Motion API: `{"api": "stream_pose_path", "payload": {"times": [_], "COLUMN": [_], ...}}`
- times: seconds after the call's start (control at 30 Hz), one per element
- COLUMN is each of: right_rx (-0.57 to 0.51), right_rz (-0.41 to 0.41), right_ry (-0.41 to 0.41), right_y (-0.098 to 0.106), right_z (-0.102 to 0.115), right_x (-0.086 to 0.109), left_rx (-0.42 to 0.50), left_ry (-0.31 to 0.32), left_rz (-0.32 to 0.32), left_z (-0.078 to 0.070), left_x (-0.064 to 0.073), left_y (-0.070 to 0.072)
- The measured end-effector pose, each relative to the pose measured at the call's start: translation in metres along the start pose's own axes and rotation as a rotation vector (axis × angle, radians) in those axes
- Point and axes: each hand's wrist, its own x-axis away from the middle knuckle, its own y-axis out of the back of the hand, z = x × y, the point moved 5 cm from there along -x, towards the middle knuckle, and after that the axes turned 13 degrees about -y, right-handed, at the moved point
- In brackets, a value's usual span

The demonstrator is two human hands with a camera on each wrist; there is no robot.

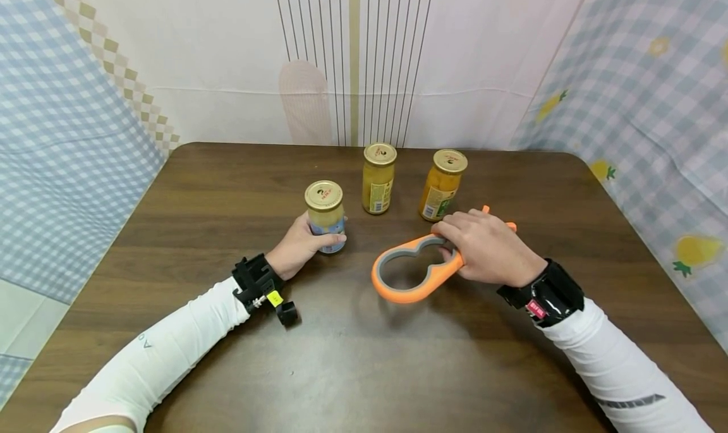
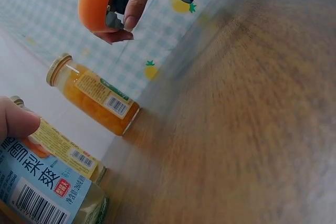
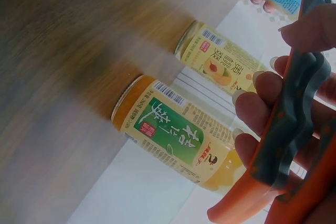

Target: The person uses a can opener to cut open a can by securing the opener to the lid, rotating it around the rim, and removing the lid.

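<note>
Gripping a blue-labelled jar with the left hand, an orange opener with the right hand.

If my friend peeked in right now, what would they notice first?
Probably the bright orange tool, held up above the brown table in the right hand. Next might come the blue-labelled jar in the left hand, then the yellow jar and orange jar standing farther back.
</note>
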Motion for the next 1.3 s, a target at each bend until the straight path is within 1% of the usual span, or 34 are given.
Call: {"api": "stream_pose_path", "payload": {"times": [0.3, 0.53, 0.8, 1.0, 1.3], "right_rx": [-0.008, -0.014, -0.028, -0.041, -0.065], "right_rz": [-0.004, -0.010, -0.033, -0.051, -0.068], "right_ry": [0.007, 0.021, 0.054, 0.073, 0.095], "right_y": [0.003, 0.006, 0.009, 0.012, 0.015], "right_z": [0.003, 0.007, 0.012, 0.017, 0.025], "right_x": [0.000, -0.001, -0.001, -0.001, -0.001], "left_rx": [0.008, 0.001, -0.016, -0.014, -0.014], "left_ry": [-0.010, -0.027, 0.001, 0.000, 0.011], "left_rz": [0.002, 0.030, 0.037, 0.036, 0.068], "left_z": [-0.001, -0.003, -0.002, -0.003, -0.001], "left_x": [-0.001, -0.002, -0.001, 0.002, 0.006], "left_y": [-0.001, -0.005, -0.009, -0.012, -0.021]}}
